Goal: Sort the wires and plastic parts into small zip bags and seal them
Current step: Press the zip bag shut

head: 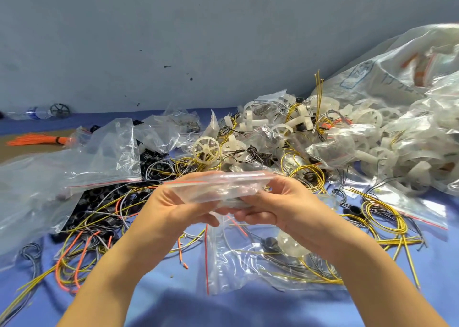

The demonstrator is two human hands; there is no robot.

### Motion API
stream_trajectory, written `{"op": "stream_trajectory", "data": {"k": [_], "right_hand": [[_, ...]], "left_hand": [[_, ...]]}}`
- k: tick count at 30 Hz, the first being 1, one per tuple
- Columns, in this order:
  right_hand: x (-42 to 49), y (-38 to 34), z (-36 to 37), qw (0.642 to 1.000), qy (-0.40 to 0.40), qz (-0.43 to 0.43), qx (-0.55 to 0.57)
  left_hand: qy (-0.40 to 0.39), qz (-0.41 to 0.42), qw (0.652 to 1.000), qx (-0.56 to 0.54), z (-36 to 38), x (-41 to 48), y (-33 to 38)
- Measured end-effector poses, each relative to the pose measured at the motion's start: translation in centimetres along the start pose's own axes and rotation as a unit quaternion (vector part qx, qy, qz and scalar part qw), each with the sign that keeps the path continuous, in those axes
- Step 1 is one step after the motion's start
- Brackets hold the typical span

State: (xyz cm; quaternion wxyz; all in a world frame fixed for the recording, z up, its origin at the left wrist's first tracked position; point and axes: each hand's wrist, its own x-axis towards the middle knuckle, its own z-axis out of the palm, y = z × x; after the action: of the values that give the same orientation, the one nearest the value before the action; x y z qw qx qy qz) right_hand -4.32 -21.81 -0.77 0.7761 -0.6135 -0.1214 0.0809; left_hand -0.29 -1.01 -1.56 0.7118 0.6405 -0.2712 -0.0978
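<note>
A small clear zip bag [218,186] with a red seal line is held level above the blue cloth, between both hands. My left hand [178,210] grips its left end, fingers curled under it. My right hand [280,207] grips its right end the same way. What is inside the bag is hard to make out. Loose yellow wires [387,217] lie to the right. Orange and yellow wires [74,259] sprawl at the left. White plastic wheels [206,150] and other white parts pile up behind the hands.
Another clear bag [248,262] with wires and a part lies under my right wrist. Empty zip bags [109,152] spread at the left over black parts [99,202]. A large sack of filled bags [397,90] rises at the right. An orange wire bundle [37,140] lies far left.
</note>
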Motion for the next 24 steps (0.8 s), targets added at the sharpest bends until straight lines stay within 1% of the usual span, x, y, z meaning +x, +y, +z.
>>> {"op": "stream_trajectory", "data": {"k": [3,5,7,9,12,14,15,16,18,19,22,24], "right_hand": [[0.5,0.3,1.1,0.999,-0.009,0.013,0.037],[0.8,0.5,2.2,0.996,-0.021,0.033,0.075],[1.2,0.7,3.2,0.992,-0.040,0.050,0.107],[1.6,0.9,3.9,0.990,-0.047,0.063,0.119],[2.0,1.2,4.3,0.994,-0.041,0.059,0.079],[2.1,1.3,4.4,0.997,-0.052,0.047,0.035],[2.2,1.4,4.6,0.997,-0.057,0.043,0.012],[2.3,1.4,4.7,0.998,-0.056,0.041,-0.009],[2.6,1.7,5.1,0.998,-0.047,0.041,-0.027],[2.8,1.8,5.2,0.998,-0.037,0.043,-0.027],[3.1,2.0,5.7,0.998,-0.001,0.047,-0.029],[3.3,2.0,6.0,0.999,0.003,0.040,-0.037]], "left_hand": [[0.028,0.015,0.999,-0.034,-0.3,-0.9,0.0],[0.028,0.012,0.997,-0.073,-0.8,-1.6,0.2],[-0.004,-0.006,0.992,-0.124,-1.6,-2.4,0.5],[-0.056,-0.025,0.982,-0.176,-2.6,-3.2,1.0],[-0.121,-0.097,0.961,-0.229,-4.3,-4.0,1.7],[-0.141,-0.143,0.952,-0.231,-5.2,-4.4,2.0],[-0.133,-0.157,0.957,-0.206,-5.3,-4.5,1.9],[-0.108,-0.162,0.967,-0.162,-5.3,-4.5,1.7],[-0.044,-0.148,0.985,-0.079,-5.1,-4.6,1.1],[-0.016,-0.133,0.989,-0.063,-4.9,-4.6,0.7],[0.032,-0.098,0.994,-0.038,-5.0,-4.6,0.1],[0.052,-0.093,0.992,-0.071,-5.3,-4.7,0.0]]}}
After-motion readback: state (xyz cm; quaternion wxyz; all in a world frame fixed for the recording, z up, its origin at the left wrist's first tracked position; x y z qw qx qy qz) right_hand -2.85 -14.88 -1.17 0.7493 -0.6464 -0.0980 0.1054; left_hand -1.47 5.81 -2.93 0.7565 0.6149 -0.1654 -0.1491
